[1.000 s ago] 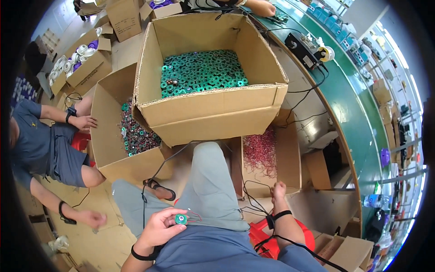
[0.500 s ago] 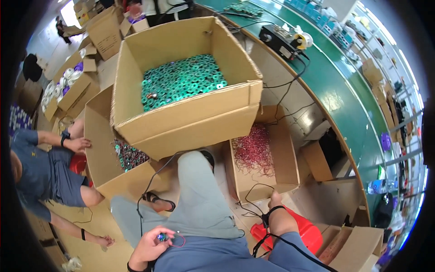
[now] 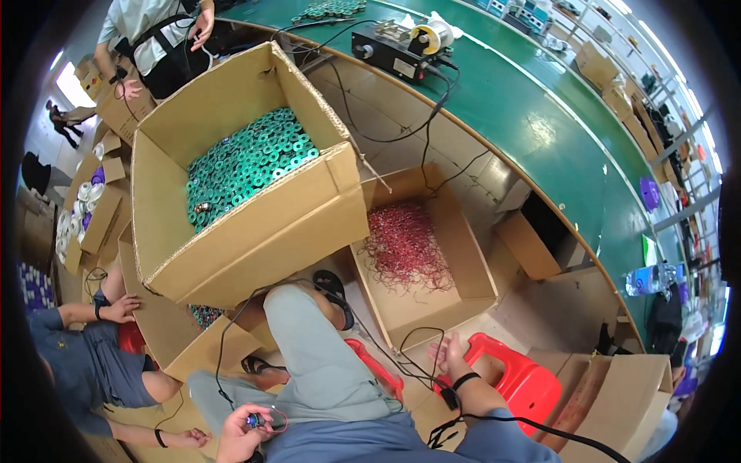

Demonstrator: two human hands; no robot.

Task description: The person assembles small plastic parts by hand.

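In my left hand [image 3: 241, 437], held over my lap, is a small round dark blue-green part [image 3: 255, 420], pinched between the fingers, with a thin red wire looping from it. My right hand [image 3: 449, 356] reaches down beside a red plastic stool [image 3: 532, 390], its fingers apart and nothing seen in them. Close by that hand stands a cardboard box [image 3: 477, 297] with a heap of thin red wires [image 3: 405, 243]. A larger carton [image 3: 262, 251] ahead of me holds a mass of green ring-shaped parts [image 3: 251, 162].
Black cables [image 3: 409, 366] run around my right arm and across my leg. To the left, a seated co-worker's hand [image 3: 122, 309] rests on another box [image 3: 150, 320]. Another person [image 3: 158, 46] stands behind the large carton. A green workbench [image 3: 532, 131] carries a black device [image 3: 390, 52].
The view has shifted, so the cartons sit further left. My right hand's fingers now show more, spread beside the stool. My left hand keeps the round part. The standing person's hands have come into view.
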